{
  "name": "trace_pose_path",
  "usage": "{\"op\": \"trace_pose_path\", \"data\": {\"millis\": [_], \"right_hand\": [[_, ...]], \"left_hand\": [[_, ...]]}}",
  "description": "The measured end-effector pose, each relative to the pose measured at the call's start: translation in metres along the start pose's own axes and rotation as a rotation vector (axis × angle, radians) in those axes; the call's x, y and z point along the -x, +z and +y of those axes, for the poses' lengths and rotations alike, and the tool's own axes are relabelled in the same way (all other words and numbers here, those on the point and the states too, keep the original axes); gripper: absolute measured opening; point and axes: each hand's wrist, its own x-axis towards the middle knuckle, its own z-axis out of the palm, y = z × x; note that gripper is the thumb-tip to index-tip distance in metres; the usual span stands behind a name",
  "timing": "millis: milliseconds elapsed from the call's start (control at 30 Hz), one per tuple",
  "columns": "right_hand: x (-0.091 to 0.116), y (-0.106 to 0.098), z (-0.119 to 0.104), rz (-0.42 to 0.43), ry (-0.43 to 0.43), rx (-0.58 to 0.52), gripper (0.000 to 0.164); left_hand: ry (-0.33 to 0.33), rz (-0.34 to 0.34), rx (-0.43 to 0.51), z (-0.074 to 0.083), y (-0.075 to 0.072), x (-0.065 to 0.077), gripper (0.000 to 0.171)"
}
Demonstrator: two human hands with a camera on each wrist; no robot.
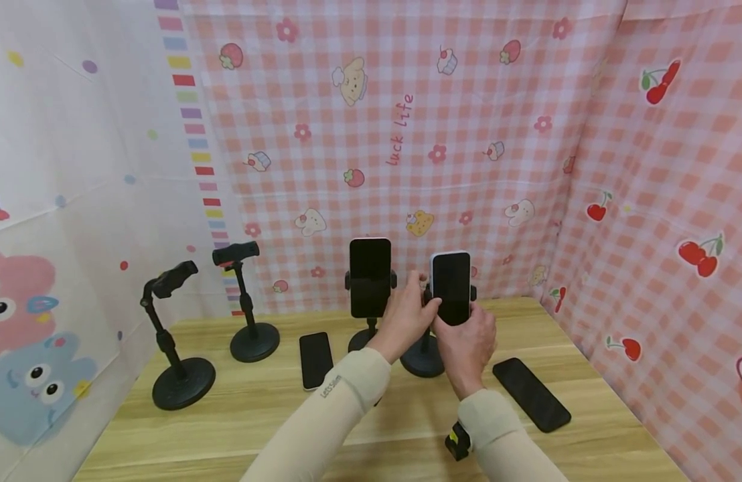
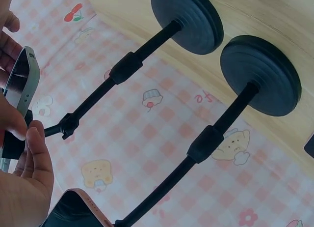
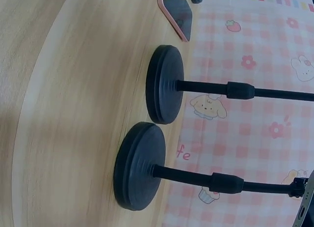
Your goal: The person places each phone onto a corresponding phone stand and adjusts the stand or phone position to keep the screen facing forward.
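Observation:
A light-edged phone (image 1: 451,288) with a dark screen stands upright in the clamp of a black phone stand (image 1: 422,360). My right hand (image 1: 467,345) grips this phone around its lower end. At the phone's left side, my left hand (image 1: 407,311) pinches the stand's clamp (image 2: 14,144); part of that grip is hidden. Just left of my hands, a second phone (image 1: 370,278) sits in another stand (image 2: 147,200). Both round bases rest on the table in the right wrist view, where only the held phone's edge (image 3: 305,205) shows and no hand does.
Two phone stands without phones (image 1: 184,383) (image 1: 254,341) stand at the left of the wooden table (image 1: 419,435). One phone (image 1: 316,360) lies left of my forearms, another (image 1: 531,393) to the right. Patterned cloth (image 1: 371,134) hangs behind and at the sides.

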Motion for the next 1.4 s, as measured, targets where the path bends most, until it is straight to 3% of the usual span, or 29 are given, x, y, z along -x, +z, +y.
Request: {"op": "trace_pose_path", "data": {"millis": [400, 733, 967, 1133, 1400], "right_hand": [[0.003, 0.007, -0.006, -0.004, 0.04, 0.028, 0.075], [0.003, 0.004, -0.008, -0.024, 0.016, 0.018, 0.077], [0.0, 0.0, -0.002, -0.103, -0.043, 0.006, 0.079], [-0.008, -0.006, 0.005, -0.164, -0.101, -0.072, 0.077], [-0.029, -0.022, 0.006, -0.221, -0.169, -0.225, 0.058]], "left_hand": [[-0.021, -0.008, -0.117, 0.003, -0.002, -0.003, 0.041], [-0.044, -0.021, -0.106, 0.003, -0.002, -0.003, 0.041], [-0.057, -0.014, -0.072, 0.001, -0.001, -0.002, 0.043], [-0.059, -0.004, -0.045, -0.001, -0.001, -0.001, 0.043], [-0.078, -0.003, 0.008, -0.004, 0.002, 0.001, 0.045]]}}
